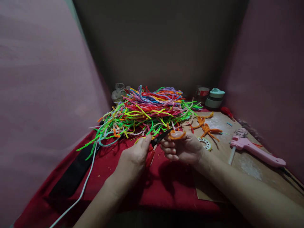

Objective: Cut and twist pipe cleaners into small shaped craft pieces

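Observation:
My left hand [139,152] is closed round a dark tool [160,138], which looks like pliers or scissors with some red on it. Its dark tip reaches the orange fuzzy stem [178,136] pinched between the fingers of my right hand [184,147]. The orange stem is bent into a curve. Just behind both hands lies a big heap of coloured fuzzy stems [152,110]. To the right of my right hand, orange stem shapes [209,129] and a white ring with holes [205,143] rest on a brown board.
A pink glue gun [258,152] lies on the brown board [213,193] at the right. A green-lidded jar [214,98] and a red-labelled container stand behind. On the red cloth [106,177], a black flat object [71,174] and a white cable [87,180] lie at the left.

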### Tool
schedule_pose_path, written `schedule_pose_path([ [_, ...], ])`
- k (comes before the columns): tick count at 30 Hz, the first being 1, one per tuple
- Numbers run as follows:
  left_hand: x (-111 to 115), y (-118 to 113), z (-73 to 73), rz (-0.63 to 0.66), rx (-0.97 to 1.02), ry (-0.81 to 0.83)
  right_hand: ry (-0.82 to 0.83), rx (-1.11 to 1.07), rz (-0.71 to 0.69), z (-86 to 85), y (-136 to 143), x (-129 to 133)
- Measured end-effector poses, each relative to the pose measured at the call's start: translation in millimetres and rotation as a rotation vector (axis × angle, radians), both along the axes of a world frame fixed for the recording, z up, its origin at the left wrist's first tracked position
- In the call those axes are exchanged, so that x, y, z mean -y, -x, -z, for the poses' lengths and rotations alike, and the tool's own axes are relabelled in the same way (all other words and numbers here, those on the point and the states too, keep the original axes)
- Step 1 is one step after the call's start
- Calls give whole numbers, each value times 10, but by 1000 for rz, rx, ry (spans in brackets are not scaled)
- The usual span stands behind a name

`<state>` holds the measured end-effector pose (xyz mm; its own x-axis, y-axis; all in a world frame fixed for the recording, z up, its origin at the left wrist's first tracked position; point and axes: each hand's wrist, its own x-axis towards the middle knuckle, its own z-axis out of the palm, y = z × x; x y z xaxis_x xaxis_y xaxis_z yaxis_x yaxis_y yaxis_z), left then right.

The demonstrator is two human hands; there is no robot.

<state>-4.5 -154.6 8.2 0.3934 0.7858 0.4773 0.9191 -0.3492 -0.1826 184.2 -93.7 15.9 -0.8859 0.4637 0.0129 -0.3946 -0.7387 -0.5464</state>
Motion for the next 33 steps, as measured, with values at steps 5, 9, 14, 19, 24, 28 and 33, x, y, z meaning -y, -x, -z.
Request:
schedule_pose_path([
  [5,-7,159,-75,-115,221,88,-23,22,89,3,-2,-23],
  [9,-34,369,-225,-457,147,412,-113,163,283,25,33,-40],
  [14,-176,432,-207,-521,21,573,-214,244,407,84,95,-73],
  [19,-289,389,-161,-476,42,499,-306,327,525,99,135,-67],
  [24,-243,145,-322,-92,559,495,-499,401,646,63,156,-7],
  [28,-236,-181,-396,234,1084,871,-526,424,696,62,148,8],
  [33,-351,-329,-332,171,1292,813,-560,452,708,54,141,0],
])
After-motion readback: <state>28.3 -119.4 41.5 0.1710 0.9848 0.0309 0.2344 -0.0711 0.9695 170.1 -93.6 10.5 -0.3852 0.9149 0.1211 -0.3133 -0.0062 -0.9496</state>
